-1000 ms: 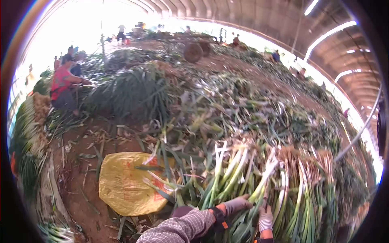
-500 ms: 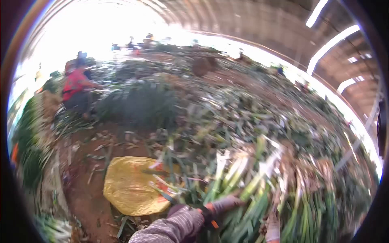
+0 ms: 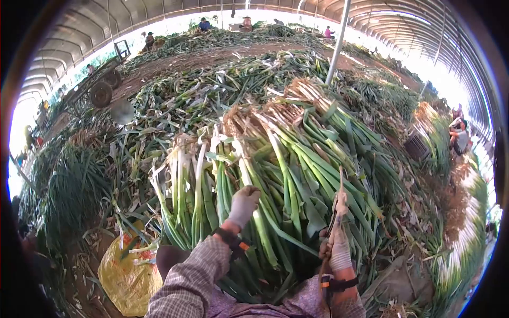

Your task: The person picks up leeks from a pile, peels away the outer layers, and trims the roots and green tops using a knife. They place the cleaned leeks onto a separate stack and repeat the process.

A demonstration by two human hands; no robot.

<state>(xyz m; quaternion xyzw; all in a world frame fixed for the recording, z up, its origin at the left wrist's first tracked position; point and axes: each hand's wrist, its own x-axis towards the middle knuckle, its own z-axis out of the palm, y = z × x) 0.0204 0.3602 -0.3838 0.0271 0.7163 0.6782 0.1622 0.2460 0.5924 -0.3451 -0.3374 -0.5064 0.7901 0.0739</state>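
Note:
A large heap of green onions [image 3: 289, 175] lies in front of me, roots up and away from me, leaves toward my lap. My left hand [image 3: 245, 205], in a pale glove, rests over the stalks with its fingers curled; what they hold, if anything, is too small to make out. My right hand [image 3: 337, 246], also gloved, is wrapped round a thin brown tool [image 3: 341, 185] that points upward at the right side of the heap. Both wrists carry dark straps.
A yellow sack [image 3: 127, 281] lies at lower left. A wheeled cart [image 3: 101, 94] stands at upper left, and a metal pole [image 3: 338, 45] rises behind the heap. People sit far off; one person [image 3: 458, 137] is at the right near a crate [image 3: 417, 146].
The view has swung to the right, and the yellow sack now sits lower left. My left hand has drawn back from the stalks it was reaching into. The tool in my right hand now shows.

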